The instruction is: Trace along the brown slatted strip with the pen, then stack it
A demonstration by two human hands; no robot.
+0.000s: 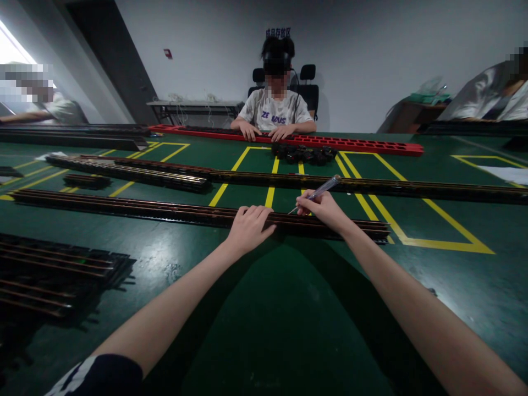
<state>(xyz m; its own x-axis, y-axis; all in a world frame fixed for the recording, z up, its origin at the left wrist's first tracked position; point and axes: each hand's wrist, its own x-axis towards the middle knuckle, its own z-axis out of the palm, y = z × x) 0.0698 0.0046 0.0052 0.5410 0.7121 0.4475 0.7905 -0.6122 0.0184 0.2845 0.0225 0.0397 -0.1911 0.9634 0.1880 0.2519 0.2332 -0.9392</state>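
A long black rail (124,205) with copper-coloured strips along it lies across the green table in front of me. My left hand (250,226) grips it from above, fingers over the far side and thumb on the near side. In my right hand (324,209) is a screwdriver (324,187) with a clear handle, held slanted. Its thin shaft points down and left, and the tip is at the rail's top, just right of my left hand. I cannot tell exactly what the tip touches.
Behind the rail lie another long black rail (371,187) and shorter pieces (86,180). More strip-lined rails (61,264) lie at the near left. Across the table, a person (276,110) rests both hands on a red slotted bar (363,144), near black parts (305,154). Yellow tape marks the tabletop.
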